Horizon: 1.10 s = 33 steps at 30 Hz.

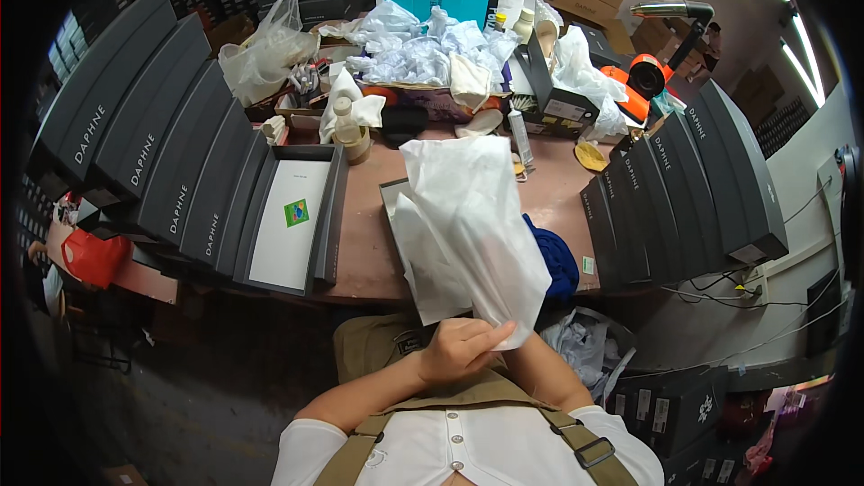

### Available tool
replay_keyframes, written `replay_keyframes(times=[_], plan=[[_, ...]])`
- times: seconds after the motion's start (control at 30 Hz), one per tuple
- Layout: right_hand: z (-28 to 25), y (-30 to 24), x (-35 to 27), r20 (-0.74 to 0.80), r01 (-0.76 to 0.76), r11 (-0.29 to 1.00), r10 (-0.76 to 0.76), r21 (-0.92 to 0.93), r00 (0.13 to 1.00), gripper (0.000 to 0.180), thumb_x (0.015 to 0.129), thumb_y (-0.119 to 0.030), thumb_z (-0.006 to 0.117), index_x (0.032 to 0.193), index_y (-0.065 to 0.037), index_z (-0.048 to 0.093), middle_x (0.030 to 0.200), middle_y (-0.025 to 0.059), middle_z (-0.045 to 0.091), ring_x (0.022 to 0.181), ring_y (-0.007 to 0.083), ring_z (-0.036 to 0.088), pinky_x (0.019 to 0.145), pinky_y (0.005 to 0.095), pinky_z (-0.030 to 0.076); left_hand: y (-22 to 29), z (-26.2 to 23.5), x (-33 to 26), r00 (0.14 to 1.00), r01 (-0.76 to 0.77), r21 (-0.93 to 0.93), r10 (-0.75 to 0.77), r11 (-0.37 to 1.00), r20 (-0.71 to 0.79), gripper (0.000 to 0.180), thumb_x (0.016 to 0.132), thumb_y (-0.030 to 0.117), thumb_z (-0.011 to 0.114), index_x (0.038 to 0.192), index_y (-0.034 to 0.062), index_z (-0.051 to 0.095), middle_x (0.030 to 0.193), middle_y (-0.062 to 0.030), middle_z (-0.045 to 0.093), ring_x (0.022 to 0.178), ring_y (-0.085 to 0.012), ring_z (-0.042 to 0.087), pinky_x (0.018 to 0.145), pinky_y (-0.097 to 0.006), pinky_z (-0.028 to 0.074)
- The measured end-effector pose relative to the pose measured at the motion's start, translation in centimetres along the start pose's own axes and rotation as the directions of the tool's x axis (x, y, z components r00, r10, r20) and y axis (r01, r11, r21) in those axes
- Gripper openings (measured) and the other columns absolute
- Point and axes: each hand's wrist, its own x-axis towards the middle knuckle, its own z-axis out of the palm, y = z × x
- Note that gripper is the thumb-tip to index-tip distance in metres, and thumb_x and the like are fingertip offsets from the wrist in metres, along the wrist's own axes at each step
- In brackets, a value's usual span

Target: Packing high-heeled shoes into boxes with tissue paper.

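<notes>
A thin white bag (472, 225), soft and creased, spreads out in front of me above the table. My left hand (466, 347) is closed on its near edge, thumb and fingers pinching the material. My right forearm runs up under the bag, and the right hand is hidden by it; a faint pinkish shape shows through the material. Behind the bag, the grey rim of a box (391, 187) shows, with white sheet material at its near side. A dark blue cloth (553, 261) lies to the right of the bag.
An open grey box (335, 211) holding a white sheet (290, 211) stands left, beside stacked dark shoe boxes (135, 144). More shoe boxes (688, 184) stand right. Behind are crumpled white paper (414, 45), a bottle (346, 126), a white tube (520, 137) and an orange heat-gun-like tool (646, 76).
</notes>
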Motion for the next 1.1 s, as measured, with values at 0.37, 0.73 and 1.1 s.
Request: replay_keyframes(times=[0.37, 0.73, 1.1], plan=[[4.1, -5.2, -3.3, 0.559, 0.353, 0.931, -0.340, 0.090, 0.756, 0.043, 0.092, -0.025, 0.047, 0.132, -0.006, 0.049, 0.137, 0.0176, 0.046, 0.129, 0.0340, 0.042, 0.109, 0.0447, 0.031, -4.7, -8.4, -6.0, 0.159, 0.443, -0.871, -0.975, 0.212, -0.156, 0.050, 0.083, 0.016, 0.064, 0.128, 0.0000, 0.049, 0.116, -0.0112, 0.059, 0.100, -0.0213, 0.060, 0.088, -0.032, 0.048], [-0.8, 4.0, -1.5, 0.582, -0.650, 0.177, 0.320, 0.739, 0.748, 0.064, 0.094, -0.047, 0.051, 0.140, -0.005, 0.037, 0.133, 0.0077, 0.052, 0.117, 0.0208, 0.054, 0.101, 0.0375, 0.044, -11.5, -2.8, 1.8, 0.648, 0.526, -0.531, -0.717, 0.665, -0.255, 0.075, 0.082, 0.002, 0.062, 0.146, -0.0015, 0.023, 0.140, -0.0202, 0.042, 0.129, -0.0233, 0.042, 0.107, -0.034, 0.033], [-14.9, 3.8, -3.5, 0.288, -0.324, -0.055, 0.614, 0.945, 0.735, 0.067, 0.090, -0.044, 0.058, 0.139, -0.003, 0.037, 0.131, 0.0141, 0.053, 0.113, 0.0284, 0.057, 0.096, 0.0417, 0.049, -17.4, 0.0, 1.6, 0.913, -0.056, 0.640, -0.220, 0.767, 0.343, 0.032, 0.078, 0.009, 0.058, 0.110, 0.0077, 0.059, 0.109, -0.0140, 0.056, 0.114, -0.0304, 0.050, 0.108, -0.053, 0.028]])
